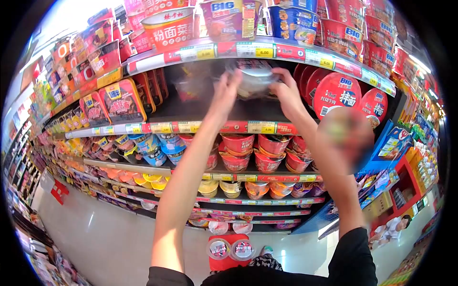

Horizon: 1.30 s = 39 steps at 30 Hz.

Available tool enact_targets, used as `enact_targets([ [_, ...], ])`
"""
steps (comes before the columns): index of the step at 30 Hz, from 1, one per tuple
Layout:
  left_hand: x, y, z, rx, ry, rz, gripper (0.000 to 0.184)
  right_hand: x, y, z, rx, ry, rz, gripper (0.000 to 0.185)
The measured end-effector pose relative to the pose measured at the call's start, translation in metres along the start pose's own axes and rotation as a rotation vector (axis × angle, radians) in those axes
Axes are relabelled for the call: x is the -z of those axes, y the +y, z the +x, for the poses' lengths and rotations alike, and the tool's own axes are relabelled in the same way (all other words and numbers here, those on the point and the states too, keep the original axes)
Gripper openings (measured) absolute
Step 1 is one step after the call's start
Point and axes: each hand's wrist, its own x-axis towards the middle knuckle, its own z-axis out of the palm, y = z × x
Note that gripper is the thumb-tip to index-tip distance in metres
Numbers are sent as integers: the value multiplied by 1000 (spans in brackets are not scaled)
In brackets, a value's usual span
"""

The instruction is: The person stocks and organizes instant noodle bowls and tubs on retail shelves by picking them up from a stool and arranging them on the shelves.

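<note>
Looking blurred, see-through and partly pale, a tub (256, 80) is gripped between left hand (230, 80) and right hand (287, 86) fingers

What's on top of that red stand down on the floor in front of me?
Two round packs with pink-and-black labels, side by side on the red stand. Whatever lies directly beneath them is covered, so I can't tell.

Sleeves (354, 257), black. Large round noodle lids (337, 96), red with white lettering. Bowl with "BIG" label (231, 20), purple; neighbouring bowl (293, 24), blue with white. Price strip (281, 128), red and white with yellow tags. Floor (109, 224), pale grey. Stool (231, 262), red. Trousers (265, 263), patterned black and white. Left-hand square packs (121, 101), red-orange edged, with dark faces.
</note>
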Motion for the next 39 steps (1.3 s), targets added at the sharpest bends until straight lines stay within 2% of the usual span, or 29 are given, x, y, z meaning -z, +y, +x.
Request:
enact_targets([
  [1,-9,9,-26,24,76,135,70,9,1,-13,-17,-41,-33,43],
  [3,-4,-18,-48,-93,87,271,89,14,-7,-51,-20,-51,117,41],
  [6,-8,-14,-125,-89,-20,5,92,13,-34,-123,-108,-100,72,35],
  [9,-8,-36,-220,-13,-86,-340,101,24,-25,-209,-38,-239,-26,47],
  [12,-17,-72,-320,166,-65,-357,102,51,23,-299,-47,-340,-17,61],
  [13,-23,-89,-356,232,-42,-393,101,57,44,-328,-134,-289,75,63],
  [14,-27,-110,-385,339,-11,-449,97,77,80,-367,-272,-204,127,55],
  [15,-31,-136,-417,485,10,-489,94,87,106,-408,-458,-115,-62,49],
  [16,-33,-166,-445,649,32,-498,93,68,116,-432,-466,-60,-229,56],
  [17,-32,-186,-469,819,45,-509,92,58,131,-459,-547,17,-166,70],
  [19,-25,-192,-486,1137,188,-550,91,54,154,-500,-733,-52,-172,81],
  [20,-23,-211,-504,1140,225,-432,89,55,174,-524,-799,-52,-200,82],
  [21,-16,-225,-517,1181,180,-409,85,51,185,-539,-914,-53,-179,82],
  [23,7,-240,-533,1252,95,-358,80,45,213,-564,-999,-135,-61,80],
  [24,17,-237,-532,1069,63,-475,90,42,231,-577,-980,-197,-56,79],
  [27,37,-252,-545,1287,270,-261,92,23,267,-586,-1034,-291,-49,70],
  [31,64,-272,-557,1194,469,-475,89,-9,289,-560,-1207,-239,223,55],
  [32,69,-280,-561,1146,516,-482,79,-19,297,-554,-1268,-189,282,53],
  [33,72,-286,-567,1152,553,-449,79,-25,303,-553,-1329,-139,342,51],
  [34,74,-292,-573,1154,588,-415,78,-26,320,-557,-1389,-189,383,50],
  [35,76,-299,-576,1148,621,-380,78,-27,335,-563,-1406,-274,296,50],
  [36,75,-317,-592,1019,655,-355,91,-30,342,-566,-1415,-354,207,51],
  [37,75,-334,-600,950,680,-313,88,-35,345,-562,-1411,-430,114,51],
  [39,74,-352,-615,983,746,-190,81,-51,332,-557,-1363,-386,124,51],
])
